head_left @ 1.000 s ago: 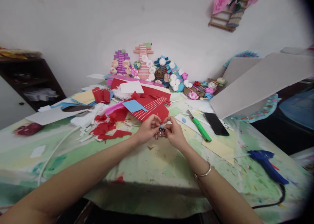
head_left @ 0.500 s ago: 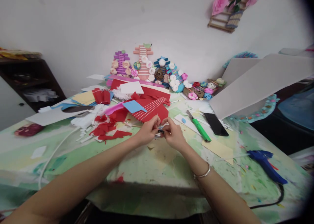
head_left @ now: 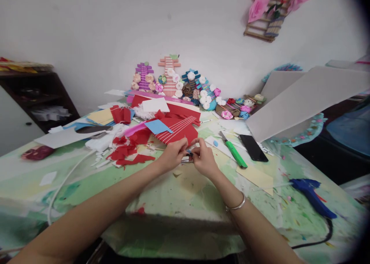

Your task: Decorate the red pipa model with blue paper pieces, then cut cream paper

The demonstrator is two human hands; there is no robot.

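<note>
My left hand (head_left: 175,154) and my right hand (head_left: 204,158) meet at the middle of the table, fingertips pinched together. Between them is a small dark-blue piece (head_left: 189,153), mostly covered by the fingers; its exact kind does not show. Just beyond the hands lies a red lute-shaped board (head_left: 185,132) with white strings across it. A blue paper sheet (head_left: 158,126) rests on top of that board. White bits show on the table under the fingertips.
Red scraps (head_left: 127,150) lie left of the hands. A green utility knife (head_left: 236,155), a black phone (head_left: 253,147) and a blue glue gun (head_left: 312,196) with a cord are on the right. Decorated lute shapes (head_left: 169,77) lean on the wall. A grey board (head_left: 306,98) stands tilted at right.
The fingers have shifted slightly around the small piece, and more of its blue shows now. The whole view has tilted a little; the table things stay put.
</note>
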